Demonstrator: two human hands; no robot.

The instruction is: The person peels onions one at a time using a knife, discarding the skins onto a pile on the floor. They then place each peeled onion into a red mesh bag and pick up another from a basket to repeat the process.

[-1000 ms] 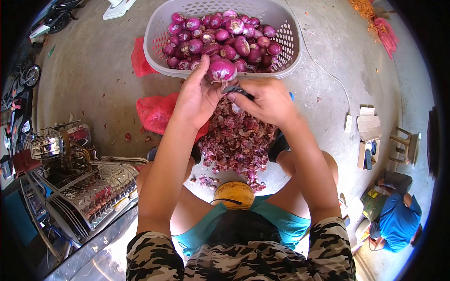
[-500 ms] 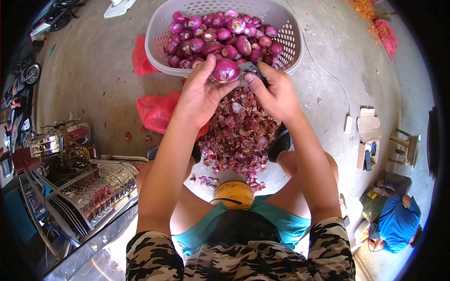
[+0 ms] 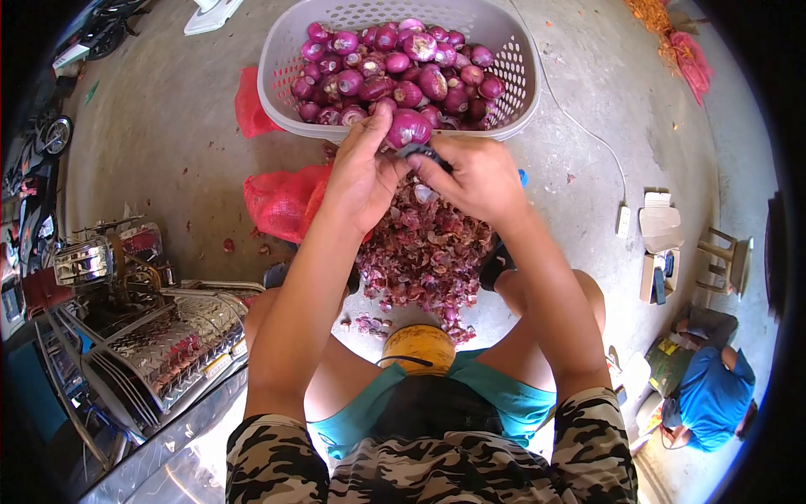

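A peeled purple onion [image 3: 409, 128] is held by my left hand [image 3: 363, 172], its thumb along the onion's left side. Closed around the dark handle of a small knife [image 3: 425, 154] is my right hand [image 3: 478, 176], which is against the onion's lower edge. The blade is mostly hidden. Just beyond both hands stands a grey perforated basket [image 3: 270, 84] full of purple onions [image 3: 395, 63]. Below the hands, a heap of reddish-brown onion skins [image 3: 428, 252] lies on the floor between my feet.
Red mesh bags [image 3: 281, 202] lie left of the skins. A yellow container [image 3: 417, 349] is between my legs. On the right are a white cable with a socket [image 3: 623, 221], an open cardboard box [image 3: 660, 252], a wooden stool [image 3: 722, 260] and a person in blue [image 3: 714, 399]. Metal-framed vehicle parts [image 3: 168, 336] stand left.
My right hand has moved slightly left and down with the knife, from the onion's right side to its lower edge. The onion has shifted slightly and turned.
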